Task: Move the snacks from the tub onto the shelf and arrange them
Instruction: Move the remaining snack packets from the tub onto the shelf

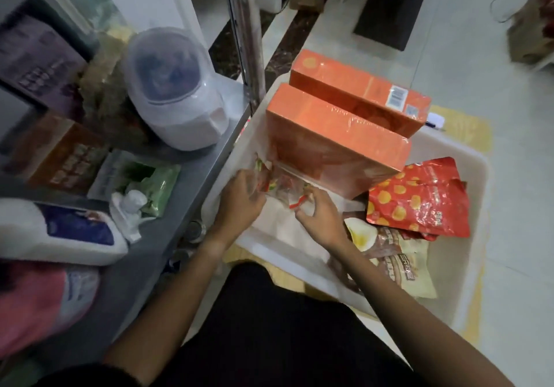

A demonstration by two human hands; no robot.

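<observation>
Fingers (254, 190) of L hand (239, 199) curl around one end of a clear candy bag (280, 187), R hand (317, 215) fingertips pinch the other end by a red bit of wrapper; both hands closed on it, though blur hides exact contact pts. Bag sits low in the white tub (467, 236), just beyond the fingertips of both hands, touching the near orange box (335, 134) behind it. 2nd orange box (359, 92) further past that. R of R hand: red dotted pouch (419, 197), and nearer the wrist a beige pouch (398, 263). L of L hand: metal shelf (186, 176), already w/ a clear jar (177, 92), green packet (150, 188) and blue-white bag (60, 233). Step in hand, prob: lift the candy bag out. To do it well: keep both ends gripped so the floppy film doesnt sag or spill, raise it clear of the tub wall on the L hand side before swinging L, avoid snagging the orange box edge. Free shelf spot looks to be just L of L wrist, front edge; set it flat there, label up.
</observation>
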